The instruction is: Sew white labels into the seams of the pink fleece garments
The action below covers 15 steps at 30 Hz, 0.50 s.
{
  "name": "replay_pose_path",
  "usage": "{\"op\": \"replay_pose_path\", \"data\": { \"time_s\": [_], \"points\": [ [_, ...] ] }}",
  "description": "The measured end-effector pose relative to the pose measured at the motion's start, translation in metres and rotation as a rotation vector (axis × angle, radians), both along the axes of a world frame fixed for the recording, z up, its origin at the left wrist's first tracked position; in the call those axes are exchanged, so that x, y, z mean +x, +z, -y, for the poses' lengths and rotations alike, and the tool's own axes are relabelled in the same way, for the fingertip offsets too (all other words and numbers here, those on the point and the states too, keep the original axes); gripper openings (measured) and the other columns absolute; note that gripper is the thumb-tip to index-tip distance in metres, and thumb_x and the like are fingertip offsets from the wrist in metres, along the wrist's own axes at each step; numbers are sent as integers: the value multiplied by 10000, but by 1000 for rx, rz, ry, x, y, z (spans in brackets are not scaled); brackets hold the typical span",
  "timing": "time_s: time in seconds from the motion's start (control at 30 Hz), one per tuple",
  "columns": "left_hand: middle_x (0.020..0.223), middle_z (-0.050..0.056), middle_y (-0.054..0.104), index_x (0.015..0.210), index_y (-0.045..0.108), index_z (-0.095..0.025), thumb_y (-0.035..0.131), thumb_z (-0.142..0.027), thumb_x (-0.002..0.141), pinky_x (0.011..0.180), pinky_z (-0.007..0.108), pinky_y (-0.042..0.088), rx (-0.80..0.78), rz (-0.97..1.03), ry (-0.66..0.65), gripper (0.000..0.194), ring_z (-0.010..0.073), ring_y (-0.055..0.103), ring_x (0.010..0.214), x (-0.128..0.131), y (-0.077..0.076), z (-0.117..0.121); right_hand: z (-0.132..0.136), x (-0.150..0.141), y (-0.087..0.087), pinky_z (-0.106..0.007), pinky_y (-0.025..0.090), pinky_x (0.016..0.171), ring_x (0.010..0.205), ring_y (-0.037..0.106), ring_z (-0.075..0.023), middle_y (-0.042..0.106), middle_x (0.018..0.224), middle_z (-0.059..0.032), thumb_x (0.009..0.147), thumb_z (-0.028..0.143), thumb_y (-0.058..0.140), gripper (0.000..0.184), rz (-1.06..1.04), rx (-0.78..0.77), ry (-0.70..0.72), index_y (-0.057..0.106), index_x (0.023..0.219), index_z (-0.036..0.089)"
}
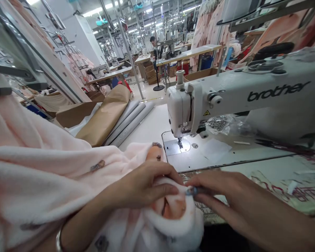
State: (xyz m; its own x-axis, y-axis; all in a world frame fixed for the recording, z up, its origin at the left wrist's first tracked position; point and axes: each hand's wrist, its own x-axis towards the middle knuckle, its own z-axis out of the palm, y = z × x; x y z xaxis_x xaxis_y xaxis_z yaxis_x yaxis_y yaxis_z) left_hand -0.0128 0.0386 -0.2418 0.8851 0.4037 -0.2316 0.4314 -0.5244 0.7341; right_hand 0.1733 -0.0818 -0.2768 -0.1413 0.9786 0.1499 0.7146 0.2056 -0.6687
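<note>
Pale pink plush fabric [76, 168] with a printed pattern spreads across the left and hangs over the front edge of the sewing table. My left hand [144, 185] is closed on a fold of it, thumb on top. My right hand [225, 190] meets that fold from the right, its thumb and fingers pinched together. At its fingertips a small blue-grey thing [191, 191] touches the fabric edge; blur hides what it is. Beyond both hands stands a white sewing machine [183, 108], its lit needle area above the metal plate [173, 147]. The fabric lies just left of that plate.
A clear bag of small metal pieces [219, 124] and a white scrap [215, 148] lie under the machine arm. Grey rolls [132, 122] and brown paper [107, 115] rest behind the fabric. Farther back, a person [153, 45] is among other machines.
</note>
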Motion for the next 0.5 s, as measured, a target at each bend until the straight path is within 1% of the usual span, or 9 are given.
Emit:
{"op": "replay_pose_path", "data": {
  "time_s": [0.03,0.07,0.1,0.13,0.2,0.27,0.33,0.4,0.5],
  "points": [
    [919,-8,642,947,624,-186,581,-220,820,777,224,416,75,-8,-11,138,132,563,872,6,-3,-4,-3,3,-1,-244,448,601,687,611,-145,639,716,28,836,236,486,129,-76,-181,-28,603,784,242],
    [936,-2,640,953,621,-188,600,-210,800,792,241,418,168,-19,8,156,145,562,893,12,-6,-7,-6,5,-2,-233,419,529,586,591,-131,599,613,39,829,261,487,140,-155,-336,-81,578,727,230],
    [952,4,638,960,614,-191,603,-196,791,805,257,418,262,-20,52,170,155,560,908,19,-9,-7,-8,7,-4,-227,397,490,518,570,-123,559,548,50,818,277,489,146,-232,-435,-146,550,698,221],
    [973,8,634,972,605,-195,588,-188,798,823,269,416,345,-10,97,175,159,557,927,25,-10,-5,-9,8,-6,-224,387,473,475,555,-116,529,513,59,804,281,493,138,-302,-488,-210,527,686,216],
    [1024,17,623,1007,584,-206,524,-222,853,877,293,401,448,29,135,166,164,548,978,37,-10,7,-8,10,-10,-222,400,476,440,547,-109,512,510,69,776,275,502,123,-413,-511,-305,496,671,210],
    [1037,34,615,1032,569,-213,467,-341,896,891,328,393,493,32,100,213,186,541,1001,46,-8,23,-4,12,-13,-219,402,469,433,543,-105,510,531,71,750,278,520,119,-467,-485,-355,489,658,209],
    [1003,49,611,1014,569,-207,468,-455,878,862,358,395,504,-13,68,300,217,543,981,51,-9,36,1,16,-17,-217,402,466,441,541,-102,516,560,69,738,277,526,101,-489,-448,-389,496,667,212],
    [935,37,615,959,574,-202,482,-475,866,809,341,401,428,-55,75,303,209,558,915,55,-13,39,6,21,-20,-216,402,474,456,543,-100,521,580,69,746,275,518,86,-518,-417,-414,497,687,216],
    [864,2,630,884,594,-206,550,-438,834,732,276,400,213,-78,129,241,170,563,837,58,-21,27,9,29,-24,-224,404,502,475,537,-100,508,578,73,771,286,512,91,-598,-414,-392,486,710,222]
  ]
}}
